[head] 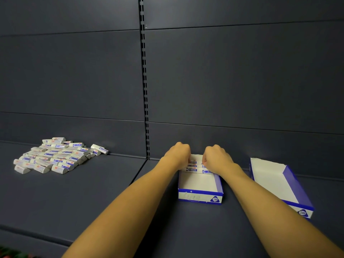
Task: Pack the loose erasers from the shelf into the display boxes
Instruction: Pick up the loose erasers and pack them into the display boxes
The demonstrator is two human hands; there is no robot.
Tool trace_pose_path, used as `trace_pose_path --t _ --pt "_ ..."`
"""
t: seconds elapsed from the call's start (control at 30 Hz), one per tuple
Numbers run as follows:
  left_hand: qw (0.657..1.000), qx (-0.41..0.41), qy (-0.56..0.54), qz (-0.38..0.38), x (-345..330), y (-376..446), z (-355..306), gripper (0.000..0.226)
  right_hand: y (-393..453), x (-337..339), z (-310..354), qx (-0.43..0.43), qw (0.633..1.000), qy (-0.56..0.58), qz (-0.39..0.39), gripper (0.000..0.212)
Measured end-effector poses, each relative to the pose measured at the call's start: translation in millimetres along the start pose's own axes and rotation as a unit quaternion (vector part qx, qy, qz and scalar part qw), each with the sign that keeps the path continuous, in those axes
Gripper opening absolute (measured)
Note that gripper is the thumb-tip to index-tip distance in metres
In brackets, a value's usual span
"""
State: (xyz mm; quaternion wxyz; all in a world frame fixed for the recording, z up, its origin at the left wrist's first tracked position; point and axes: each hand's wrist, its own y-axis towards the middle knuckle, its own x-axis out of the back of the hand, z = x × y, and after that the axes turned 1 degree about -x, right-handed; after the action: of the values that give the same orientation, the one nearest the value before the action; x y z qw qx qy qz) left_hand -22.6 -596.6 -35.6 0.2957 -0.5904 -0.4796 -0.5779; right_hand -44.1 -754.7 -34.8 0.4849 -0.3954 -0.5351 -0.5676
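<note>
The shelf [93, 192] is lying flat and matte, a dark slate sheet, with panelled backing of the same colour rising behind it and a slotted black upright [144, 81] running down between two panels. Two cardboard boxes are sitting on it: shallow open trays, white inside, blue-and-white outside, each showing a "2B" mark on its front wall. The near box [200, 196] is lying straight under both hands; the second box [290, 187] is standing just right of the right forearm, angled, with nothing showing inside it.

Well to the left of the fingers, a pile [55, 157] of small white erasers in blue-and-red printed sleeves is lying loose, heaped and overlapping, with rounded ends showing.

Nothing is standing between the hands and the pile. The hands themselves are covering the far end of the near box, so much of the row there is hidden.

The left hand [178, 155] is reaching into the far end of the near box with its fingers curled down onto the packed erasers [192, 167], which are lying in a row against the box's back. The right hand [216, 157] is doing likewise beside it, fingers bent and pinching at an eraser in that row. The fingertips are tucked under the knuckles, so how firmly either hand is gripping cannot be told. In front of the fingers, the rest of the box floor is showing bare white card.
</note>
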Motion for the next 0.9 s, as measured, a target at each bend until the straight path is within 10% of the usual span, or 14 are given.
trace_pose_path --t 0.33,0.9 --pt "0.998 -0.024 -0.035 -0.037 31 -10 11 0.031 -2 34 -8 0.011 0.995 0.097 -0.022 0.020" --pt "0.978 0.188 0.077 -0.055 122 -159 168 0.023 -10 63 161 0.158 0.986 0.047 0.030 0.018"
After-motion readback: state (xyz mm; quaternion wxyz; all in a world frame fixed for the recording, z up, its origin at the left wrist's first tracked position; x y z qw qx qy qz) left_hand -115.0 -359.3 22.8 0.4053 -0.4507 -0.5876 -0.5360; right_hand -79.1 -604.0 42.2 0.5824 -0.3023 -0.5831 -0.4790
